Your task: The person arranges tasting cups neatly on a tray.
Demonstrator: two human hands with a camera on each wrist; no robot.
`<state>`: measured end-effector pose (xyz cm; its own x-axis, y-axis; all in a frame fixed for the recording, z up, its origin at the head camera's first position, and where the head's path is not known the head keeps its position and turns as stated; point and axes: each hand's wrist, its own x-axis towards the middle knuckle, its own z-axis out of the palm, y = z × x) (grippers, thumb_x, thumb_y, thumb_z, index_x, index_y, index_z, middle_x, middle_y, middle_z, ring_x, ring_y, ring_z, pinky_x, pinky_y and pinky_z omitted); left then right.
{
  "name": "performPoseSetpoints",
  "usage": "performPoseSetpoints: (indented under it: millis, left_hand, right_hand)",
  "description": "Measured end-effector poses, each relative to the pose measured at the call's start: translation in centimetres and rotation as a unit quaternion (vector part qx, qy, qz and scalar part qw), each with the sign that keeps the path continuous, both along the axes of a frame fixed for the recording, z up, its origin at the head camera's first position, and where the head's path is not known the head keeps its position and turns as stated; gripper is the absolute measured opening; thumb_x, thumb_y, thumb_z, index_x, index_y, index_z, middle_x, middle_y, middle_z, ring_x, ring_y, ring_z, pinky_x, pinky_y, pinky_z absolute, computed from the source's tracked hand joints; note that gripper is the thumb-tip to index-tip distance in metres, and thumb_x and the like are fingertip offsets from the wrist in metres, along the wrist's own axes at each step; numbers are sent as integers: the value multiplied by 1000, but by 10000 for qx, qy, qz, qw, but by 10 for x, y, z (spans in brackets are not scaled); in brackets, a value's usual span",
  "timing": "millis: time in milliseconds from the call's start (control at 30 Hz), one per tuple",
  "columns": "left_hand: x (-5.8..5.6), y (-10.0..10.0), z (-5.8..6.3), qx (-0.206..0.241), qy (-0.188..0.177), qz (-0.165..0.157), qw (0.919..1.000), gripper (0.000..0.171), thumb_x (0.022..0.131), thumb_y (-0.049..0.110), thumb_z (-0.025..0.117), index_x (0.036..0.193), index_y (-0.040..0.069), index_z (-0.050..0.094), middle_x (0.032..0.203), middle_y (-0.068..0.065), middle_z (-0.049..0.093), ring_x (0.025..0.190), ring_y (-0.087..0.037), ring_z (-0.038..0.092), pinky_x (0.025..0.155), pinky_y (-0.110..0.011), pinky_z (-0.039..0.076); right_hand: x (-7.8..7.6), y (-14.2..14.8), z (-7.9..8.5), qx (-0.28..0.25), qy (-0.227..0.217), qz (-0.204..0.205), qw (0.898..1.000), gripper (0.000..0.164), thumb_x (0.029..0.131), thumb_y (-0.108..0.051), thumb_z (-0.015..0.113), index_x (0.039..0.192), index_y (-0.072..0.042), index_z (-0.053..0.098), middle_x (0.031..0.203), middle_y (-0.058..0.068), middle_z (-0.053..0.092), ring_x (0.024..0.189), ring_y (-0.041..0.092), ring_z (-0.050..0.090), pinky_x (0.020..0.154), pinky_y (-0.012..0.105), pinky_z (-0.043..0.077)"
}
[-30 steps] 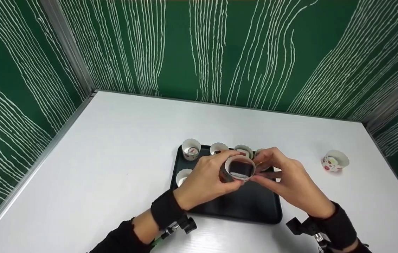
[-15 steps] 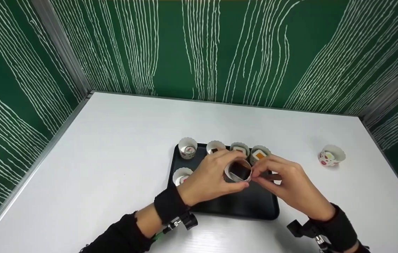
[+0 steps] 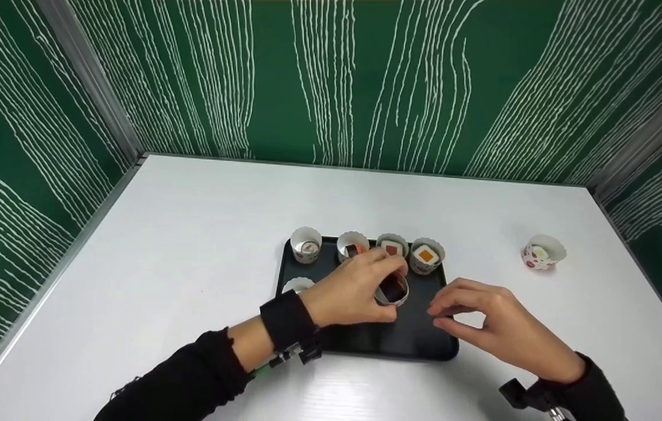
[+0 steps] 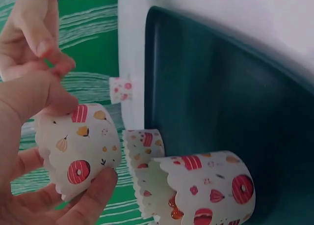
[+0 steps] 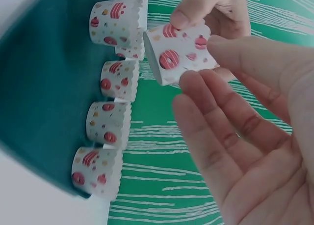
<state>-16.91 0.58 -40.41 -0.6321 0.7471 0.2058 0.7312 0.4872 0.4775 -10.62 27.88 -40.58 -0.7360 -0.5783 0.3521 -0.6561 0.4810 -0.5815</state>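
My left hand (image 3: pixel 354 289) grips a paper baking cup (image 4: pixel 83 146) between thumb and fingers, above the tray. White with pink and yellow cake prints, the cup has a scalloped rim; a dark brown piece (image 3: pixel 392 289) shows inside it. Right of that cup, my right hand (image 3: pixel 495 318) is held in the air with fingers loosely bent and nothing between them. In the head view a gap separates it from the cup. The black tray (image 3: pixel 419 333) lies beneath both, partly covered by my left hand and forearm.
Along the tray's back edge stand several matching cups, among them one with an orange-topped white piece (image 3: pixel 426 255) at the right. Another cup (image 3: pixel 299 285) sits at the tray's left, partly hidden. A separate cup (image 3: pixel 543 254) stands on the white table (image 3: pixel 202 234) at right.
My right hand has come away from the held cup and moved right and down. The left hand still holds the cup, now turned and slightly lower over the tray. The head view has shifted a little.
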Motion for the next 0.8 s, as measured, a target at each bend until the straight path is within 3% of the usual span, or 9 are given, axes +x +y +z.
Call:
performPoseSetpoints:
  millis: [267, 533, 800]
  left_hand:
    - [-13, 14, 2, -862, 24, -158, 9961, 51, 86, 22, 86, 132, 17, 64, 120, -4, 59, 97, -13, 59, 84, -24, 52]
    - [-21, 30, -4, -1717, 82, -343, 9845, 50, 87, 24, 89, 131, 17, 66, 123, -6, 61, 102, -16, 63, 82, -26, 54]
    - [-23, 39, -9, -2122, 89, -433, 9762, 54, 85, 22, 90, 133, 17, 65, 128, -7, 62, 107, -19, 66, 87, -29, 58]
  right_hand:
    - [14, 17, -3, 374, -265, -348, 9983, 29, 95, -10, 82, 110, -33, 74, 106, -10, 74, 96, 1, 70, 86, 15, 58]
    - [22, 30, -11, 421, -502, -378, 9971, 25, 98, -13, 79, 112, -34, 73, 106, -15, 74, 96, 1, 71, 85, 18, 59]
    - [27, 36, -15, 504, -722, -509, 9948, 16, 99, -19, 78, 113, -28, 76, 106, -9, 76, 96, 0, 71, 84, 23, 62]
